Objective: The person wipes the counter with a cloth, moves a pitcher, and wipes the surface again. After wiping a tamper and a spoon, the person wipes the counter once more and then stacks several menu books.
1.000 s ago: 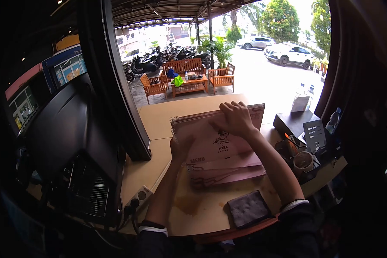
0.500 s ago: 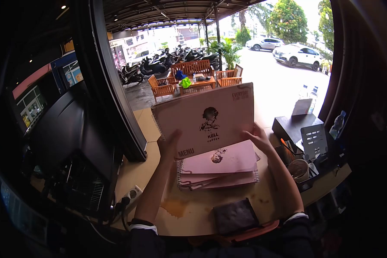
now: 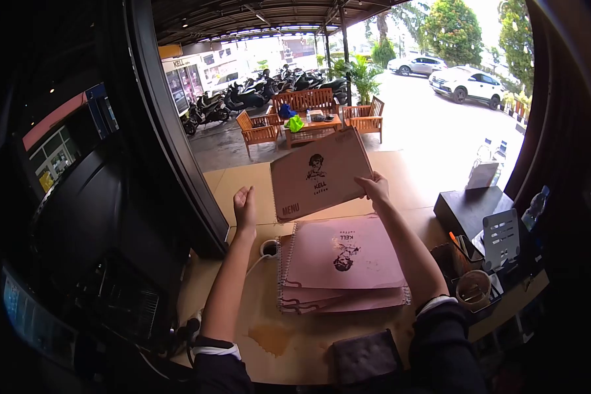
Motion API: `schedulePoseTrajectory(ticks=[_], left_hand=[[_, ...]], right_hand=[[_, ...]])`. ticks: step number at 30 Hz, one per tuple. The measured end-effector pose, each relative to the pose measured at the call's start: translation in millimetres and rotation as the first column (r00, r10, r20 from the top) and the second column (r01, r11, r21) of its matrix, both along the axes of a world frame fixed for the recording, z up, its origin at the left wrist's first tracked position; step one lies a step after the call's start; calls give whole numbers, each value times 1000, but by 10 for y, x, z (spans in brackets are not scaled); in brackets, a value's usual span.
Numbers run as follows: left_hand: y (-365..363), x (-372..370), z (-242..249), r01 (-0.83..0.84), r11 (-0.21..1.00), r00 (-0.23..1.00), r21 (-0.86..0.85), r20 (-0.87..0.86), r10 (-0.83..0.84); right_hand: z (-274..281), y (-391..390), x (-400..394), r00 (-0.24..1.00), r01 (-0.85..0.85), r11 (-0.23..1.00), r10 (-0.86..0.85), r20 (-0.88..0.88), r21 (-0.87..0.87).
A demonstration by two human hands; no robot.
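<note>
Right hand: the right hand point(image 3: 375, 188) pinches the lifted menu point(image 3: 320, 174) by its lower right corner.
Left hand: the left hand point(image 3: 245, 207) is loose, palm bare, left of the menu.
Menu: tilted, above the menu stack point(image 3: 341, 262).
Stack: lies on the bench point(image 3: 243, 180).

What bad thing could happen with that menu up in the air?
Only the right hand grips the lifted menu, by one edge; the left hand is open and off it, so it might slip or flop. If it drops, it could land in the wet brown stain on the counter and get dirty.
</note>
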State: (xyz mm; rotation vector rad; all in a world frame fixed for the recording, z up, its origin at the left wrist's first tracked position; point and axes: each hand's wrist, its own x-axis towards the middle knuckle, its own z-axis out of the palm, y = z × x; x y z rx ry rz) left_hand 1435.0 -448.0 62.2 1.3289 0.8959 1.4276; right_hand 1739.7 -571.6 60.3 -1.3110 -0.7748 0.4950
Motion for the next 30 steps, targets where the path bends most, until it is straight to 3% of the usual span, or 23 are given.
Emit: schedulePoseTrajectory(ticks=[2,4,8,11,12,14,16,19,21,22,24,26,28,30], left_hand=[[-174,-154,-121,40,993,999,-111,-25,-43],[-219,-304,-282,12,989,999,-150,-47,-19],[-304,-509,-461,58,982,993,-180,-87,-75],[-325,-589,-606,139,985,957,-100,-243,-159],[-427,-584,-555,155,981,944,-117,-276,-181],[-518,-552,-572,209,977,941,-53,-263,-215],[-562,-518,-632,269,960,925,-74,-257,-279],[-617,-372,-751,363,930,884,-56,-296,-362],[-712,-281,-754,389,921,835,-18,-416,-361],[-774,-240,-758,405,914,832,-17,-409,-376],[-852,-171,-866,361,914,718,183,-681,-147],[-979,-123,-859,421,896,703,139,-675,-225],[-1216,-99,-684,370,917,388,147,-921,-9],[-1262,-49,-689,368,925,320,97,-947,-28]], right_hand=[[-169,202,-27,997,65,996,-63,39,-64],[-375,345,69,984,-50,970,7,-177,-240],[-513,414,213,980,-115,889,28,-198,-444],[-669,589,307,968,204,815,-86,236,-542],[-775,712,379,949,296,739,-154,277,-605],[-964,854,562,985,173,793,-134,109,-585],[-1031,868,682,979,188,802,-105,176,-567],[-692,609,560,977,138,799,-14,211,-585],[-493,446,443,926,137,912,21,377,-386],[-396,261,355,882,150,911,52,469,-383],[-50,-342,-17,697,329,831,106,710,-448],[88,-875,-273,639,439,768,97,763,-466],[3,-1144,-235,584,550,684,95,806,-479],[-17,-1379,-148,630,469,463,421,653,-752]])
